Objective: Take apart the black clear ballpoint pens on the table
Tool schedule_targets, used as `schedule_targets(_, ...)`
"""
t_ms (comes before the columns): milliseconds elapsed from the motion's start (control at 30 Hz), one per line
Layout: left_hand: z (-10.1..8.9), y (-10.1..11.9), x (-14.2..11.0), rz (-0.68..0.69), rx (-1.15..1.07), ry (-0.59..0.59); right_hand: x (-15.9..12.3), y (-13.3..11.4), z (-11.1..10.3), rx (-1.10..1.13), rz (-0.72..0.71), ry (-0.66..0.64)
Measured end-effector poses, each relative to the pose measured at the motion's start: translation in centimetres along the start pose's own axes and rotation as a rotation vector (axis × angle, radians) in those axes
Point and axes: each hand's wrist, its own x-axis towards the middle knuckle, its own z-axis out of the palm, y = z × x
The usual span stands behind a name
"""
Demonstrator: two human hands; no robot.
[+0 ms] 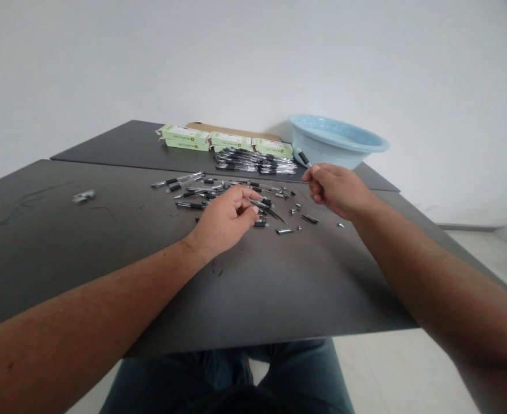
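My right hand [333,187] is raised above the right part of the table, its thumb and fingers pinched on a pen barrel [304,158] with a black grip and a pale end. The barrel tilts up to the left, and its lower part is hidden in the fingers. My left hand [230,221] hovers over the near side of a loose pile of pen parts [193,192]. Its thumb and index finger are apart, with pen parts showing between them. Whether a fingertip touches one I cannot tell. A black pen cap [310,218] and small metallic pieces lie between the hands.
Behind the pile, assembled pens [253,161] are stacked before green-and-white boxes [187,138]. A light blue basin [340,141] stands at the back right, close behind my right hand. Small clear pieces [83,196] lie at the left on the dark table [245,299].
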Motion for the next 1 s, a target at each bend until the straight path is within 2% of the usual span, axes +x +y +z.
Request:
schedule_targets(100, 0.0, 0.1, 0.1, 0.005, -0.004, -0.001, -0.6, -0.6, 1.2, 0.064, -0.047, -0.053)
schedule_targets(200, 0.0, 0.0, 0.2, 0.012, 0.001, -0.003, -0.5, -0.4, 2.0, -0.037, -0.009, -0.083)
schedule_targets(400, 0.0, -0.2, 0.1, 0.013, 0.004, -0.003, -0.4, 1.2, 3.2, -0.811, -0.165, -0.1)
schedule_targets(567, 0.0, -0.4, 0.0, 0.015, 0.034, -0.011, -0.6, 2.2, 4.5, -1.096, -0.14, -0.229)
schedule_targets(667, 0.0, -0.5, 0.0, 0.013, 0.043, -0.015, -0.6, 2.2, 4.9, -1.173, -0.139, -0.256)
schedule_targets(1000, 0.0, -0.3, 0.0, 0.012, 0.055, -0.032, -0.3, 2.3, 5.3, -1.23, -0.095, -0.272)
